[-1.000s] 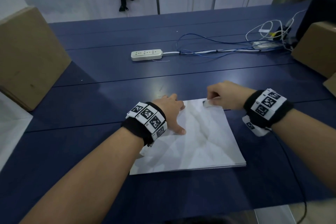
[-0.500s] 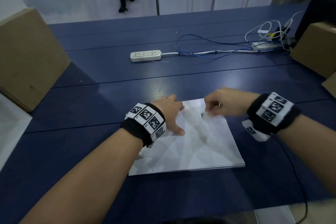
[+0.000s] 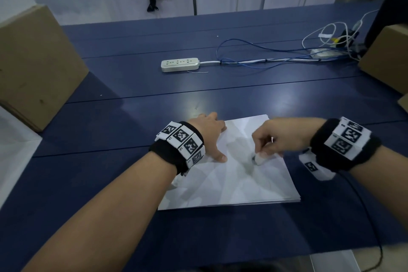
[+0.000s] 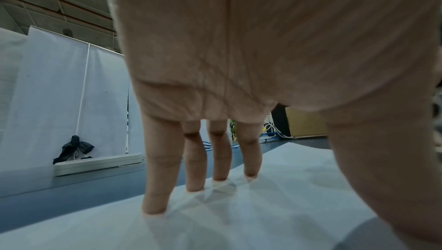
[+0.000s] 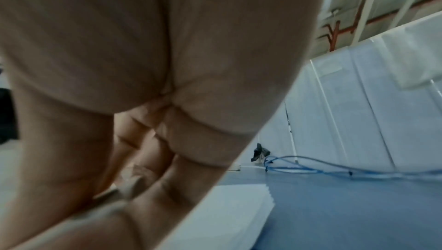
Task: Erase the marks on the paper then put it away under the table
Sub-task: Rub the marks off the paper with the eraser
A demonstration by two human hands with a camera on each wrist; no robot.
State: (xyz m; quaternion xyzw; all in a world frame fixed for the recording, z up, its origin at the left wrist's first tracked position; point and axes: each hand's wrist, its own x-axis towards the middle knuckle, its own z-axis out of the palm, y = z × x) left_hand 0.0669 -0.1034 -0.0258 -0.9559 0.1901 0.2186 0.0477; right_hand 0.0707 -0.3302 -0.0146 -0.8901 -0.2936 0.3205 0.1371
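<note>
Fingers (image 4: 196, 161) of the left hand (image 3: 206, 132) press straight on the paper (image 3: 242, 183) — right-hand (image 3: 280, 137) fingers pinch an eraser (image 3: 260, 159), seen only overhead.

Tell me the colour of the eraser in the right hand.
White, with a dark smudged tip; the eraser shows best in the head view.

The right hand (image 3: 278, 137) has come back from the far edge of the paper (image 3: 231, 181) toward the person, and now sits over the middle of the sheet. The eraser (image 3: 259, 159) pinched in its fingers (a small white block, dark at the tip) has travelled with it, from the paper's top corner down to a faint grey smudge.
</note>
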